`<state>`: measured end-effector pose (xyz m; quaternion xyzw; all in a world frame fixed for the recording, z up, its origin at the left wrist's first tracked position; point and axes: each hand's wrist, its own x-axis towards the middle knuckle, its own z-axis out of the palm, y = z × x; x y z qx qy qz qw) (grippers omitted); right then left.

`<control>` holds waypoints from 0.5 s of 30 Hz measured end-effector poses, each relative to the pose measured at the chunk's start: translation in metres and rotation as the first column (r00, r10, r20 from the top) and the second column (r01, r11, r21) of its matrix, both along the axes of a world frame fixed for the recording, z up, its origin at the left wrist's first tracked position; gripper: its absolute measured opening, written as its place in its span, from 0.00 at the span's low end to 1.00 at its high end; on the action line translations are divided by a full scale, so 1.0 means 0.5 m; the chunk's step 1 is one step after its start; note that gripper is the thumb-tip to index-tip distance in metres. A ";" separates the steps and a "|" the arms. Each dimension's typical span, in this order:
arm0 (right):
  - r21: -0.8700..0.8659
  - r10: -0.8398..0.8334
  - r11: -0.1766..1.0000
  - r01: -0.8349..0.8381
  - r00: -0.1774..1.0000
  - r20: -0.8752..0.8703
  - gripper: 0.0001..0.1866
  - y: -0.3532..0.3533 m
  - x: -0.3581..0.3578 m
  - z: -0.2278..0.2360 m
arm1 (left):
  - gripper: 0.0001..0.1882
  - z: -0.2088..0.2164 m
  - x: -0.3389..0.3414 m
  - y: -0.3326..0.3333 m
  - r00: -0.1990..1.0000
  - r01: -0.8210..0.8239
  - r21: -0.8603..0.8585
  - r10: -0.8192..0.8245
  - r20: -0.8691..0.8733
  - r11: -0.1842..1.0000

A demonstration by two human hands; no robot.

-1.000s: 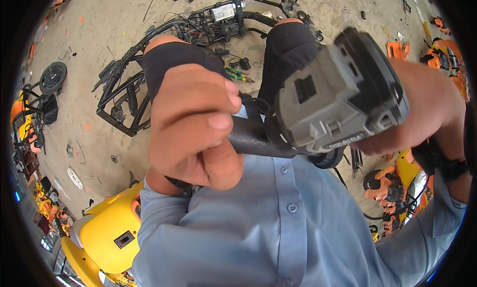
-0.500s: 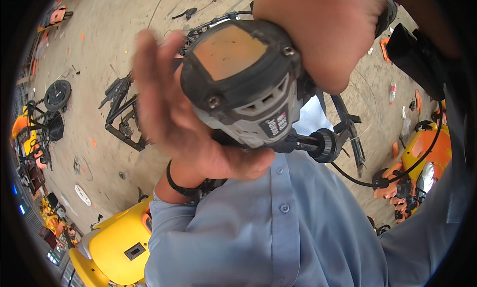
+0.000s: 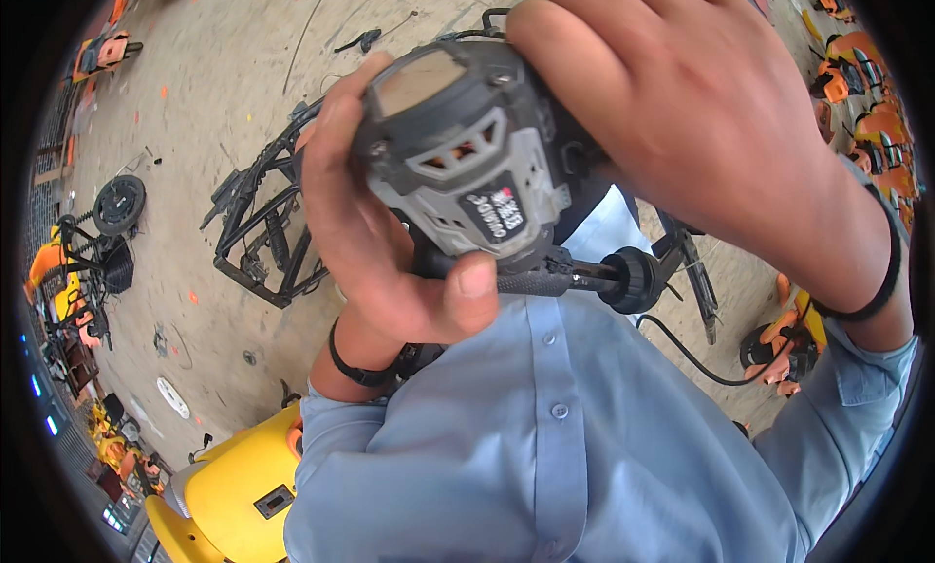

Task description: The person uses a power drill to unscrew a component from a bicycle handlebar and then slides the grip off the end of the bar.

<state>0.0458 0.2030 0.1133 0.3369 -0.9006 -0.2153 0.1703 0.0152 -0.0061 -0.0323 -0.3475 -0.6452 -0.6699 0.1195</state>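
Observation:
Close in front of me is a power tool (image 3: 467, 164) with a grey and black vented housing and a smooth rear plate. My left hand (image 3: 362, 256) wraps its left side, fingers behind and thumb (image 3: 475, 288) along its lower front. On the tool's right side, my right hand (image 3: 672, 105) is curled, its fingertips hidden behind the housing. Below the tool, a ribbed black grip (image 3: 534, 282) leads to a metal rod and a black round collar (image 3: 631, 279); whether these belong to the tool I cannot tell.
A black metal frame (image 3: 278, 203) lies on the concrete floor, left of the tool. A yellow body panel (image 3: 229, 495) stands at lower left, and a black wheel (image 3: 119, 205) further left. Orange and yellow parts (image 3: 872, 105) line the right side. A black cable (image 3: 701, 370) loops beside my shirt.
My left fingers have closed from spread to wrapped round the tool. The tool has tilted, showing more of its vented side. My right hand and forearm have come further into view.

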 end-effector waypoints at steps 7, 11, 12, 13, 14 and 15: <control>0.124 0.094 0.988 -0.092 0.996 -0.006 0.08 -0.022 -0.030 -0.006 | 0.55 0.028 0.016 -0.002 0.998 -0.021 -0.077 0.026 0.059 0.997; 0.099 0.101 0.990 -0.104 0.994 0.037 0.08 -0.029 -0.037 -0.013 | 0.54 0.021 0.018 0.010 0.995 -0.056 0.092 0.048 0.087 0.994; 0.089 0.099 0.991 -0.102 0.994 0.043 0.08 -0.030 -0.038 -0.015 | 0.54 0.020 0.018 0.011 0.994 -0.067 0.111 0.057 0.091 0.992; 0.079 0.095 0.992 -0.099 0.994 0.047 0.08 -0.030 -0.037 -0.016 | 0.54 0.019 0.019 0.012 0.993 -0.077 0.131 0.065 0.094 0.988; 0.072 0.095 0.993 -0.099 0.994 0.054 0.08 -0.030 -0.037 -0.018 | 0.54 0.014 0.017 0.013 0.993 -0.095 0.133 0.086 0.077 0.986; 0.069 0.093 0.993 -0.097 0.994 0.057 0.08 -0.024 -0.045 -0.018 | 0.55 0.013 0.014 0.014 0.993 -0.098 0.123 0.088 0.082 0.987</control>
